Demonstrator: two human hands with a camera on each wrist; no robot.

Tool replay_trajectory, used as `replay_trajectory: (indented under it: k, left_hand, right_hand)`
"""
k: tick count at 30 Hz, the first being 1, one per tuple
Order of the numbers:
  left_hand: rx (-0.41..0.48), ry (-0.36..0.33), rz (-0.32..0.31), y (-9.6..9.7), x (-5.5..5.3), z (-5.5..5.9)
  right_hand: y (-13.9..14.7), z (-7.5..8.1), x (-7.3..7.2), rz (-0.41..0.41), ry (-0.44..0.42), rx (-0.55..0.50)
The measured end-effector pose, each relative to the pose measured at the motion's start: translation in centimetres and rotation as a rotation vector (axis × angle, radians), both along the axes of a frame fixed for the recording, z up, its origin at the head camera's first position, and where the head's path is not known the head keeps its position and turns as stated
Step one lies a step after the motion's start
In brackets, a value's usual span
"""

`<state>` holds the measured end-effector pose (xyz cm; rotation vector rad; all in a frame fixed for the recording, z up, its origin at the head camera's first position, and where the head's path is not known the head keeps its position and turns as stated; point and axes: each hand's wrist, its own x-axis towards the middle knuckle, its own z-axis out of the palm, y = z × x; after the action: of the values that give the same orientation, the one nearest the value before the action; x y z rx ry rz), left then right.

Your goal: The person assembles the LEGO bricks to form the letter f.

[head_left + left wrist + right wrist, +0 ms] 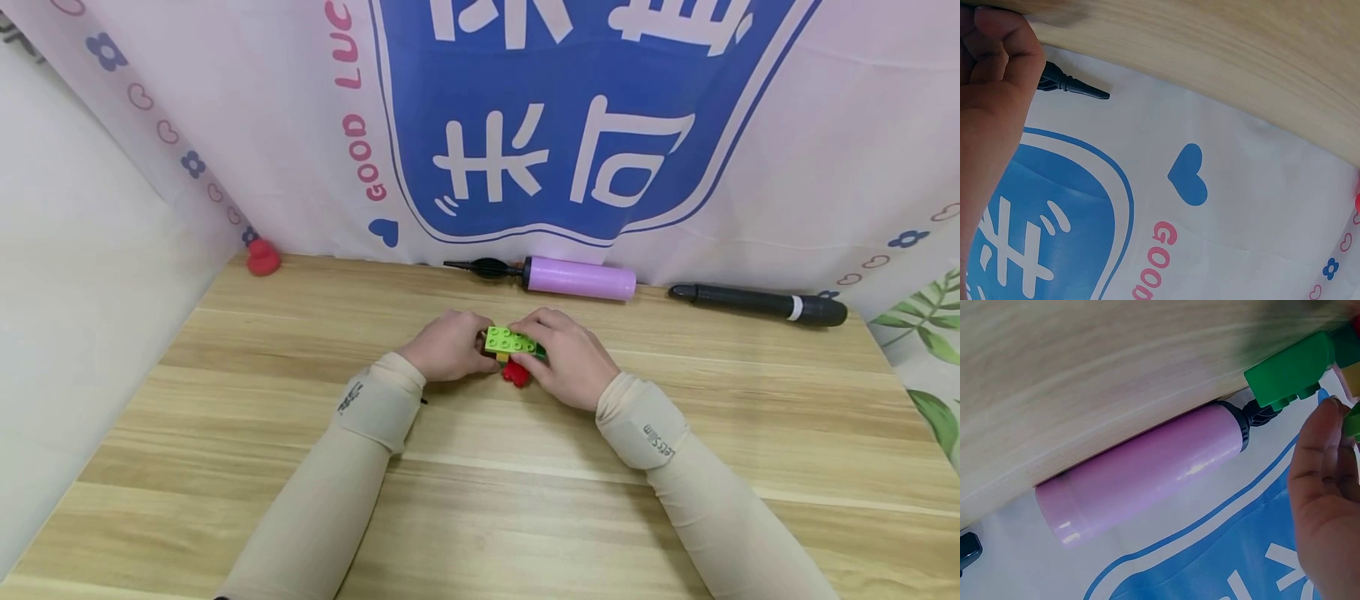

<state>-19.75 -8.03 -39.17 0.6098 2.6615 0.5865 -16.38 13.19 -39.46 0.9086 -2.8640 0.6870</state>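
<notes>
Gripping a small brick build (509, 340) near the centre of the head frame, two hands meet above the bench (480, 517). The left hand (448, 347) has its fingers bent round the left end of the build, thumb towards the lower edge; in the left wrist view it sits at the upper left with fingers curled, and what lies between them there cannot be told. The right hand (572, 357) pinches the right part of the build, index finger over the top and thumb along the near side, the fingers only slightly apart.

On top of the build is a lime-green brick (504, 338), its studs facing up. Below it show a yellow piece (502, 357) and a red piece (515, 373), the red one nearer the bottom of the frame; whether it is joined to the rest cannot be told. A green brick (1291, 369) stands out beside the right fingertips in the upper right of the right wrist view.

Farther up the head frame, a purple pump (581, 278) with a black nozzle lies along the back edge of the bench, close to a white cloth (300, 167) bearing a blue panel (510, 83). A black tube-shaped tool (750, 302) with a white band lies at the right, and a red duck (262, 258) sits at the upper left corner of the bench.
</notes>
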Motion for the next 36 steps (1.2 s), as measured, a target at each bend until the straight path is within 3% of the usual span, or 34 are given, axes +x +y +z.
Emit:
replay_trajectory:
  k: [21,36]
  left_hand:
    - [-0.001,-0.021,0.009,0.11,-0.08,-0.14]
    - [-0.004,-0.01,0.006,0.03,-0.12,-0.07]
  right_hand:
    - [0.42,0.26,-0.04,0.014,-0.048,-0.004]
    - [-0.1,0.0,0.12,-0.007,-0.003,0.002]
